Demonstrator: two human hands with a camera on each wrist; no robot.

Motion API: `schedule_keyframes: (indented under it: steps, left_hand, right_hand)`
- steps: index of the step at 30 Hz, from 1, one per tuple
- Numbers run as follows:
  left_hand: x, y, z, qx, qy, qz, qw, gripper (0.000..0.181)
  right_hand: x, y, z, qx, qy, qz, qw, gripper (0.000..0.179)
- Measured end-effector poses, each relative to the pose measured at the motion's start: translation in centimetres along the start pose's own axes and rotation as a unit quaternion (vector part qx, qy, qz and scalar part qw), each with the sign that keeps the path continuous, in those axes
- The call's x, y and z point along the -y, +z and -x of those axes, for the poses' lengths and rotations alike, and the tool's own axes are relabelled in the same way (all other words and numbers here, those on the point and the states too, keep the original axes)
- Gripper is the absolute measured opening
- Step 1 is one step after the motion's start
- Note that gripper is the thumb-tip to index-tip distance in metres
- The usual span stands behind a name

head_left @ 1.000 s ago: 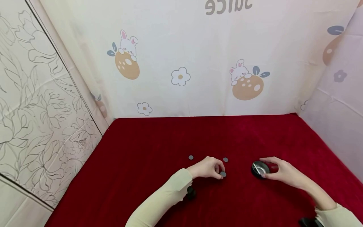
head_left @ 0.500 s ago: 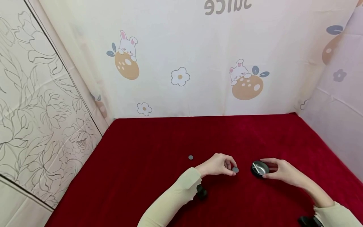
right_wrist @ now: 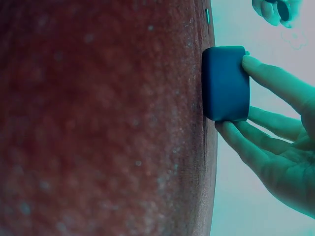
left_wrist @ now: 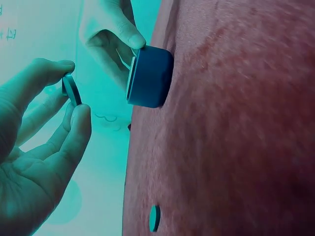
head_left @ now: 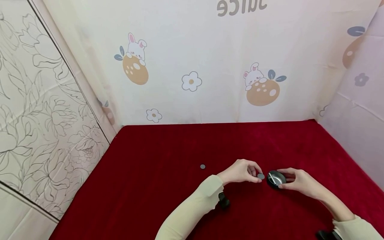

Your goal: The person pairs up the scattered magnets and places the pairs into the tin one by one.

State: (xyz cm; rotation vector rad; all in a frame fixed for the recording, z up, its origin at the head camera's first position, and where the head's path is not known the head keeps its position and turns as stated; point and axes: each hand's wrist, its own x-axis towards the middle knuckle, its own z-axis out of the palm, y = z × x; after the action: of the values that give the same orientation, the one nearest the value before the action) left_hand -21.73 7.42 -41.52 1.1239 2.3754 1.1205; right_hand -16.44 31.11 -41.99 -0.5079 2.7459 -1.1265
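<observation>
My left hand (head_left: 241,170) pinches a flat grey disc (head_left: 261,176) between thumb and fingertips, above the cloth. Seen in the left wrist view, the disc (left_wrist: 72,89) is held edge-on. Just right of it stands a small round black ashtray-like dish (head_left: 269,184), shiny metal inside, with a white strip slanting across its mouth. My right hand (head_left: 303,182) holds the dish by its right side, thumb near and fingers at the far side. From the right wrist view, the dish (right_wrist: 226,83) sits upright with its smooth outer wall facing the camera.
Another grey disc (head_left: 202,166) lies on the dark red cloth (head_left: 168,146), left of my left hand. Behind the table hangs a pale printed curtain (head_left: 216,50). Pale panels rise at both sides. Each wrist carries a black camera.
My left hand has moved right with its disc, close to the dish. It now covers the spot where a second loose disc lay. The right hand and dish have barely moved.
</observation>
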Motion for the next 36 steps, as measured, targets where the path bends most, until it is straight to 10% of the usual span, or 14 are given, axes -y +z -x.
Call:
schedule_keyframes:
  steps: [36]
  left_hand:
    - [-1.6,3.3,-4.4,-0.039,-0.042,0.009,0.9983,0.021]
  right_hand:
    - [-0.4,-0.1,-0.2,0.009,-0.019,-0.021,0.9996,0.054]
